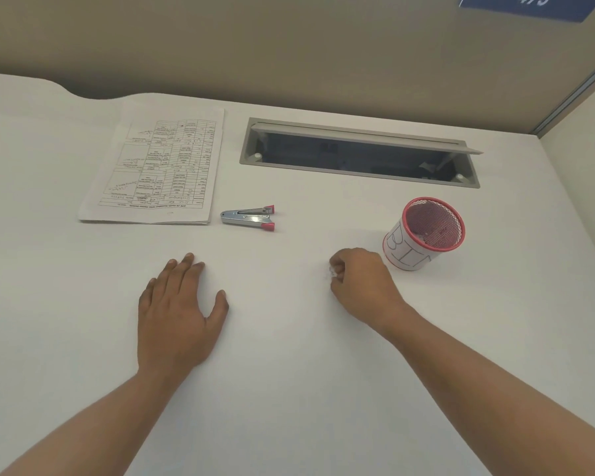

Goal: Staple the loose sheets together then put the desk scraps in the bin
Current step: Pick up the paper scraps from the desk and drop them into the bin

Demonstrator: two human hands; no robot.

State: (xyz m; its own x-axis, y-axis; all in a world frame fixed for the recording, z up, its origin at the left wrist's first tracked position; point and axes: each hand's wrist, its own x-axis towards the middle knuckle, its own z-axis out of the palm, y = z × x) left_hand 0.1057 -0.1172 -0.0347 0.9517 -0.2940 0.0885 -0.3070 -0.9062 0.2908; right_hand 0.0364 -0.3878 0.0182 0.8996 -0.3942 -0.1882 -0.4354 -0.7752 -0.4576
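Observation:
A stack of printed sheets (158, 166) lies at the back left of the white desk. Just right of it lies a small silver stapler with pink tips (249, 217). A pink mesh cup labelled as the bin (426, 231) stands at the right, with something small inside it. My left hand (177, 314) rests flat on the desk, fingers straight. My right hand (361, 283) sits beside the bin with its fingers curled, pinching a small white paper scrap (332, 271) at the fingertips.
A grey cable tray with its lid raised (358, 152) is set into the desk behind the stapler and bin. A beige partition wall runs along the back and right, with a blue sign (529, 5) at the top right.

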